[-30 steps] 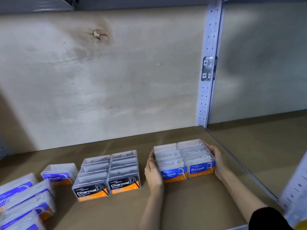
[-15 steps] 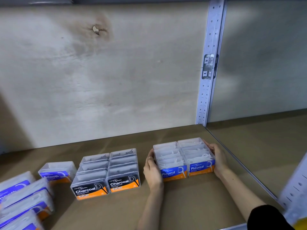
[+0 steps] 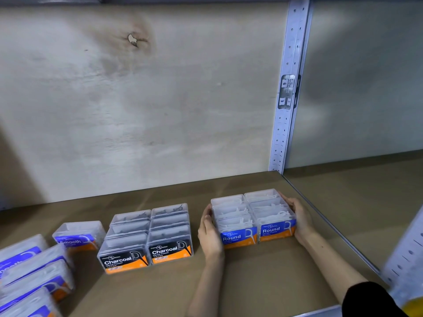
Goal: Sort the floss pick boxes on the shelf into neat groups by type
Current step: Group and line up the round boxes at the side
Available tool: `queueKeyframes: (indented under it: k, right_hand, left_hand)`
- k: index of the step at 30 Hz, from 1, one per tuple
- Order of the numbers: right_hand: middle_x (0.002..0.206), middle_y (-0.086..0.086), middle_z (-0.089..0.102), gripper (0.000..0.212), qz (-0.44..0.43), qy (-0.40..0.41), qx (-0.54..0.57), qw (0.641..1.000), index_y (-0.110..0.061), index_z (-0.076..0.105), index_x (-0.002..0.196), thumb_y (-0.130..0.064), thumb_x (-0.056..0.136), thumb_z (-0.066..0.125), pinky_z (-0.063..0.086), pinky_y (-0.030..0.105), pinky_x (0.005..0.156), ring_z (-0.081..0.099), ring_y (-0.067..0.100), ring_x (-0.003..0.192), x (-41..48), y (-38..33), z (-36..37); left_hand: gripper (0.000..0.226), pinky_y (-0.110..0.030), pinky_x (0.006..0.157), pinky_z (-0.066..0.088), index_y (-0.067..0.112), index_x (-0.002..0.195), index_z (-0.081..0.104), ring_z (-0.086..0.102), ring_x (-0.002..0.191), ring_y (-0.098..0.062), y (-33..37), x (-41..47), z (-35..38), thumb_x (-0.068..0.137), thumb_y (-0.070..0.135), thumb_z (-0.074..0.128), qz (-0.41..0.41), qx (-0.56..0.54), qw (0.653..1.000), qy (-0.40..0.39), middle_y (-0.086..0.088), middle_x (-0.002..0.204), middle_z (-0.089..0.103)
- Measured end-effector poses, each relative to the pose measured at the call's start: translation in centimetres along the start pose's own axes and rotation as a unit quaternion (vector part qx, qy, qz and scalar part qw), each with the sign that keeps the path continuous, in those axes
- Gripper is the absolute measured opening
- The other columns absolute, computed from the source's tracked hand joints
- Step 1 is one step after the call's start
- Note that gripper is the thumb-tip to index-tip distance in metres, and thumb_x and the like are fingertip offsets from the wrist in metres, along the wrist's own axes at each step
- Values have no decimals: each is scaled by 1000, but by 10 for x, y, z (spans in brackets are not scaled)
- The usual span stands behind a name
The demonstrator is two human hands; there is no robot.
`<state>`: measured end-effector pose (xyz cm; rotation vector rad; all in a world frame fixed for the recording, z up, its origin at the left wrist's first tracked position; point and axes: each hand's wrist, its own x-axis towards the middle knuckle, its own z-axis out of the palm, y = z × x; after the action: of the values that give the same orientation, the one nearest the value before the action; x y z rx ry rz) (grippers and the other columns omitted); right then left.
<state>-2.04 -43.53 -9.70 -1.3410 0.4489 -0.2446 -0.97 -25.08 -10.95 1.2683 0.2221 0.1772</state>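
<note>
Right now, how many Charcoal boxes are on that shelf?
6 Charcoal boxes, in one block left of the left hand: two labelled in front, two in the middle, two at the back. None looks hidden.

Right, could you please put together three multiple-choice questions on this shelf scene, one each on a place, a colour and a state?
1. Where does the Charcoal group stand?
A) left of the Round group
B) right of it
C) stacked on it

2. What colours is the Charcoal label?
A) green and white
B) black and orange
C) pink and yellow

3. What are the left hand and right hand doing?
A) lifting one box
B) hanging in the air
C) pressing the Round group's opposite sides

Answers: 1 A, the black-labelled boxes sit apart on its left. 2 B, white lettering on black above an orange band. 3 C, one hand lies against each side of the group.
</note>
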Motion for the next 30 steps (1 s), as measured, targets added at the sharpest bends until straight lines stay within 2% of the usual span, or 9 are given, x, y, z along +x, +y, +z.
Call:
queueKeyframes:
  k: [3, 9, 14, 16, 18, 20, 27, 30]
  right_hand:
    - [91, -2, 62, 41, -2, -12, 9, 1000, -11, 50, 130, -26, 101, 25, 56, 25, 56, 60, 14, 80, 0, 0, -1]
    - [111, 7, 61, 43, -3, -18, 47, 999, -13, 53, 127, -26, 101, 21, 57, 21, 54, 60, 13, 86, 4, 1, -5]
    - [131, 15, 54, 48, -14, 10, 33, 999, -7, 50, 131, -25, 100, 18, 49, 30, 74, 59, 16, 90, 2, 5, -12]
    - [136, 17, 51, 47, -19, 27, 30, 999, -3, 48, 132, -21, 100, 18, 46, 30, 81, 57, 23, 101, -3, 4, -15]
    - [139, 19, 48, 47, -25, 46, 27, 998, 1, 46, 133, -18, 100, 19, 42, 34, 96, 51, 29, 120, -11, 2, -19]
    - [139, 20, 47, 46, -31, 60, 22, 997, 3, 45, 133, -18, 100, 19, 35, 36, 105, 47, 29, 126, -21, 2, -23]
    - [140, 23, 46, 47, -32, 76, 15, 997, 6, 44, 133, -15, 100, 18, 27, 38, 115, 42, 32, 132, -57, 6, -33]
    - [139, 24, 45, 47, -37, 70, 7, 997, 8, 43, 132, -14, 99, 17, 27, 37, 114, 41, 33, 133, -75, 7, -35]
  left_hand:
    - [37, -45, 110, 39, 8, 125, 56, 51, 125, -24, -4, 5, -2, 102, 11, 28, -6, 8, 1000, -8, -9, 126, 59]
    - [36, -46, 109, 40, 7, 126, 54, 50, 126, -28, -5, 7, -6, 102, 13, 28, -20, -10, 999, -26, -15, 132, 56]
    - [35, -46, 111, 38, 8, 127, 54, 48, 129, -26, -5, 4, -11, 102, 14, 30, -23, 2, 999, -23, -13, 135, 55]
    - [35, -46, 113, 36, 10, 127, 54, 47, 130, -25, -4, 1, -15, 102, 16, 30, -25, 16, 999, -32, -11, 136, 54]
    - [37, -39, 114, 34, 10, 130, 53, 44, 133, -23, -3, -2, -20, 102, 16, 29, -24, 31, 999, -36, -9, 137, 52]
    - [38, -32, 110, 32, 7, 132, 50, 42, 134, -21, -1, -8, -24, 102, 13, 29, -19, 43, 998, -38, -10, 139, 50]
    - [39, -29, 113, 26, 3, 135, 46, 38, 137, -23, 6, -37, -45, 102, 10, 28, -16, 111, 992, -59, -12, 145, 45]
    - [39, -30, 112, 28, 2, 135, 46, 39, 136, -24, 12, -55, -55, 102, 10, 28, -9, 137, 988, -65, -12, 144, 46]
